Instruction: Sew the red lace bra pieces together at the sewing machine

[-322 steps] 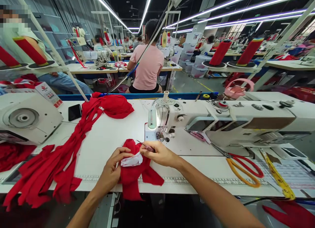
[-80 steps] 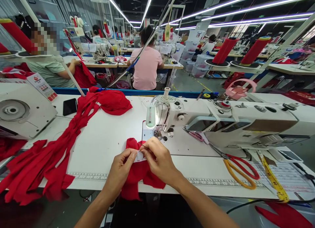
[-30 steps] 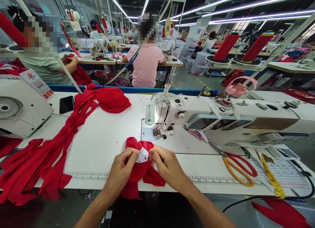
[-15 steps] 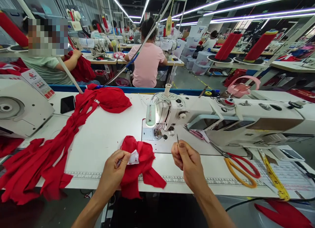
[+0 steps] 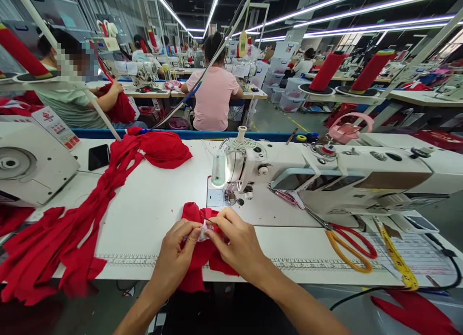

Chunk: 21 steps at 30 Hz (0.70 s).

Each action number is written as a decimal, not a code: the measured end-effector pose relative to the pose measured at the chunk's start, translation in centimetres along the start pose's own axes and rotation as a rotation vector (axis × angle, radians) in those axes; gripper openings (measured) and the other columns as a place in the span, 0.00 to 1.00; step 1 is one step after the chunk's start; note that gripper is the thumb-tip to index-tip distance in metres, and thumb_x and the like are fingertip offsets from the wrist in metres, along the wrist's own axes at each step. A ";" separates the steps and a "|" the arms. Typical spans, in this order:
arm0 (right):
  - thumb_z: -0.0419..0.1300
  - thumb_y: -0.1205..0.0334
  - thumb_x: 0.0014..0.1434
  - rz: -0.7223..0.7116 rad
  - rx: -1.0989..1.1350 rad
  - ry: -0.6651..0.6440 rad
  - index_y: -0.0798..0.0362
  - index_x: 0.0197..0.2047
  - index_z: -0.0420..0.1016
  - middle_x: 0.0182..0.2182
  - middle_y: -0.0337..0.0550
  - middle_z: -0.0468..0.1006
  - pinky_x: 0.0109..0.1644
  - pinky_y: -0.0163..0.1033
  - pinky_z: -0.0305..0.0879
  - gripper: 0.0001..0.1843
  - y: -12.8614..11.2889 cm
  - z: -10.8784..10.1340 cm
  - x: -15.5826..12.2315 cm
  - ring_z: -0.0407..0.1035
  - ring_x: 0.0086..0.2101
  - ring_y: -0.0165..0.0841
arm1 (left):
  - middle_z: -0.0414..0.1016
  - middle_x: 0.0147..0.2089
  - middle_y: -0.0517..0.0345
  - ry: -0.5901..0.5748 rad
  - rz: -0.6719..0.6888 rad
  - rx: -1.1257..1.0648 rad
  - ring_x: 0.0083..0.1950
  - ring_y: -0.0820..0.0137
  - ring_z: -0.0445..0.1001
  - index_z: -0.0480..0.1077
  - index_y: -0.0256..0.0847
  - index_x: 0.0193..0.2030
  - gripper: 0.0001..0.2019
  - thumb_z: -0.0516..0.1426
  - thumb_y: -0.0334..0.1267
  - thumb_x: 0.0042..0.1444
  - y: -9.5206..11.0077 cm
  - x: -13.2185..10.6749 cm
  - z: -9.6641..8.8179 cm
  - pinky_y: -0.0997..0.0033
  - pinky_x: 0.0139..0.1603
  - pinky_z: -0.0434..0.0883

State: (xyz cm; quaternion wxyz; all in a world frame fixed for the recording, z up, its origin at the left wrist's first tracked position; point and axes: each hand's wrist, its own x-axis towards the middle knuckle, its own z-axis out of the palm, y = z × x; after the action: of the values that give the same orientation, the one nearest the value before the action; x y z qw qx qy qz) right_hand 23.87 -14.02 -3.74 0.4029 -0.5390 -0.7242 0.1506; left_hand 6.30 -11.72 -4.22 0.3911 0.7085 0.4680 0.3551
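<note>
Red cloth (image 5: pixel 195 273) drapes over the surface (image 5: pixel 144 219) edge, straight in front of you. Your left hand (image 5: pixel 176 253) pinches the white patch (image 5: pixel 204 233) on it, your right hand (image 5: pixel 244 248) grips a thin dark tool (image 5: pixel 207 220) there, and the sewing machine (image 5: pixel 285 159) stands beyond, rightward.

Head-worn view, forward and down

No word or number can be read with certainty. A ruler (image 5: pixel 125 260) is printed along the front edge of the worktop (image 5: pixel 144 214), its graduations clear but its numerals too small. By the right end of that edge, a yellow tape (image 5: pixel 396 255) carries black marks, and the sheet (image 5: pixel 428 258) beneath has faint lines. Near the back left corner, a carton (image 5: pixel 56 126) shows a red logo, red blocks and blurred print.
</note>
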 end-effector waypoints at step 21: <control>0.48 0.54 0.70 0.143 0.471 -0.047 0.50 0.38 0.63 0.32 0.38 0.68 0.32 0.35 0.62 0.11 0.1 -1.2 -0.4 0.61 0.26 0.27 | 0.77 0.42 0.59 0.117 0.206 0.350 0.45 0.64 0.73 0.71 0.49 0.50 0.10 0.54 0.46 0.65 -0.2 0.1 1.1 0.51 0.66 0.57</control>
State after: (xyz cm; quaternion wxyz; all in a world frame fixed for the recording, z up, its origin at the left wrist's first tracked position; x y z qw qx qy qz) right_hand 24.87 -14.61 -3.18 0.4888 -0.4766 -0.6381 0.3559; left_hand 7.20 -11.87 -4.85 0.1959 0.7879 0.4694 0.3472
